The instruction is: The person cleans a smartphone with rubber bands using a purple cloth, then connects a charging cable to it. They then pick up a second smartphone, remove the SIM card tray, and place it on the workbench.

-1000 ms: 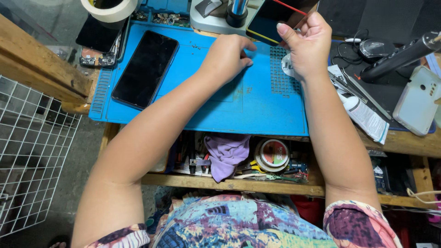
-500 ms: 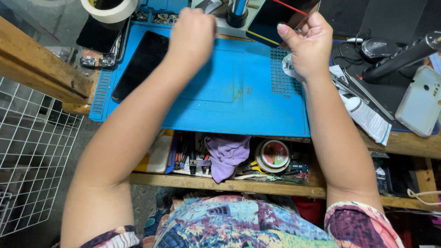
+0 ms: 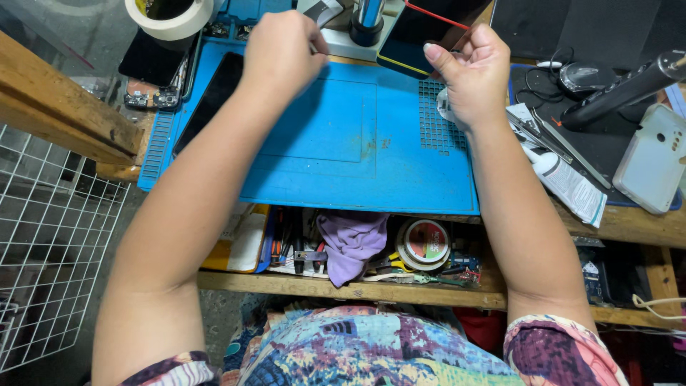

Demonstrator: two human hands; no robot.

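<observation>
The right hand [image 3: 468, 78] is raised above the far right part of the blue work mat [image 3: 336, 143], fingers curled and pinching the near edge of a dark phone [image 3: 421, 32] with a red and yellow rim, which tilts up and away from the hand toward the top of the view. The left hand [image 3: 282, 53] sits at the far edge of the mat, well to the left of that phone, closed in a loose fist around a small grey tool [image 3: 321, 11] whose tip pokes out past the knuckles (what kind of tool cannot be told, since most of it is hidden). Between the two hands stands the metal post [image 3: 368, 14] of a stand on a pale base. A second black phone [image 3: 211, 100] lies flat, screen up, on the left side of the mat, just beside the left forearm. A roll of masking tape [image 3: 171, 18] rests at the far left corner, near a bare circuit board [image 3: 150, 96]. To the right of the right wrist lie tweezers [image 3: 554, 139], a white tube [image 3: 568, 186] and a white phone case [image 3: 654, 161] on the worktop. On the shelf under the worktop, a purple cloth [image 3: 354, 243] lies bunched beside a flat tape roll [image 3: 423, 243].
</observation>
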